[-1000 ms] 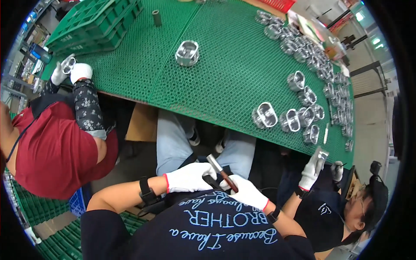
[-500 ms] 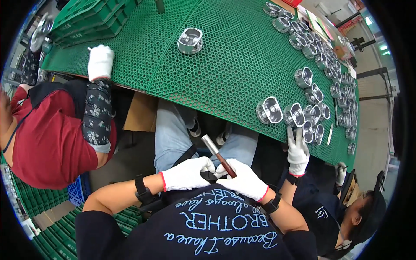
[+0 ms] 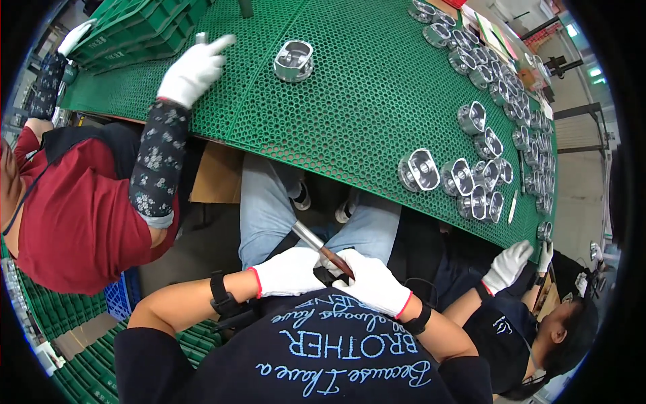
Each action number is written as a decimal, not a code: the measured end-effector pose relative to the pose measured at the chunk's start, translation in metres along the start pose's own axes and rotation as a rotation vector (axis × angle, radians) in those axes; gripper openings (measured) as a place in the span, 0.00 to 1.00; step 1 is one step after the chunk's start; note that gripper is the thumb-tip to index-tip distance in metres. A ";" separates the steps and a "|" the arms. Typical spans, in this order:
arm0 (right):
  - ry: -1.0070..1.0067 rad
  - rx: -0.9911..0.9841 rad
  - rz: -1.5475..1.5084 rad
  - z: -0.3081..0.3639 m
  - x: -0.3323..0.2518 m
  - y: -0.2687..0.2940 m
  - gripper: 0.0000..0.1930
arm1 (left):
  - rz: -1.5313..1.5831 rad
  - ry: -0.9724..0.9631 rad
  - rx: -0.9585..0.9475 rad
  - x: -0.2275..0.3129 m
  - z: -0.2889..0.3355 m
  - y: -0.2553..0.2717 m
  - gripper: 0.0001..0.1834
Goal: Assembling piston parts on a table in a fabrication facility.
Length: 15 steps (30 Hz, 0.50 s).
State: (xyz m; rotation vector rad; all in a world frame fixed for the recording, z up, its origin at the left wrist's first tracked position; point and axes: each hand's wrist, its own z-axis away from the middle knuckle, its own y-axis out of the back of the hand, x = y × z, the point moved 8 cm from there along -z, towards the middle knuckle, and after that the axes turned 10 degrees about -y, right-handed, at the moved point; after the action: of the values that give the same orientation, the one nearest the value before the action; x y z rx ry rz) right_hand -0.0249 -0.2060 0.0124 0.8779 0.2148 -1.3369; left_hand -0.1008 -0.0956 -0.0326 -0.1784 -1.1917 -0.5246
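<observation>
Both my hands wear white gloves with red cuffs and meet at my waist, in front of my dark shirt. In my right hand [image 3: 372, 284] is a tool [image 3: 310, 236] with a silvery cylindrical metal end and a reddish-brown handle, its metal end pointing up and left over my lap. My left hand [image 3: 289, 273] has its fingers curled beside a small black thing [image 3: 326, 275] between the hands; what it grips is hidden. Beyond my lap, metal pistons stand on the green perforated tabletop [image 3: 323, 128]. One piston [image 3: 418, 170] sits near the front edge, another [image 3: 294, 60] farther back.
Many more pistons [image 3: 481, 77] stand along the right side of the table. Green crates [image 3: 134, 34] are at the back left. A co-worker in red [image 3: 81, 209] has gloved hands by the crates and table; another co-worker's gloved hand [image 3: 508, 266] is at the right edge.
The tool in my right hand has shifted slightly left and down. The left co-worker's hand moved right over the table; the right co-worker's hand left the pistons and came toward the table's right end.
</observation>
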 end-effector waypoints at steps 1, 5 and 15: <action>-0.012 -0.005 -0.013 0.000 -0.004 -0.001 0.28 | -0.012 -0.033 0.031 0.012 0.004 0.005 0.31; -0.019 -0.059 -0.207 -0.008 0.000 -0.009 0.25 | -0.053 -0.035 0.117 0.015 0.011 0.007 0.33; 0.066 -0.098 -0.007 -0.005 -0.021 -0.014 0.17 | 0.198 0.406 0.145 -0.003 0.114 0.010 0.28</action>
State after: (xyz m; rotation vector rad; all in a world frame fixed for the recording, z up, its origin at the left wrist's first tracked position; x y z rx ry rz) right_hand -0.0412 -0.1869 0.0162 0.8396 0.3321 -1.2940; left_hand -0.1919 -0.0402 0.0081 -0.0602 -0.8014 -0.2804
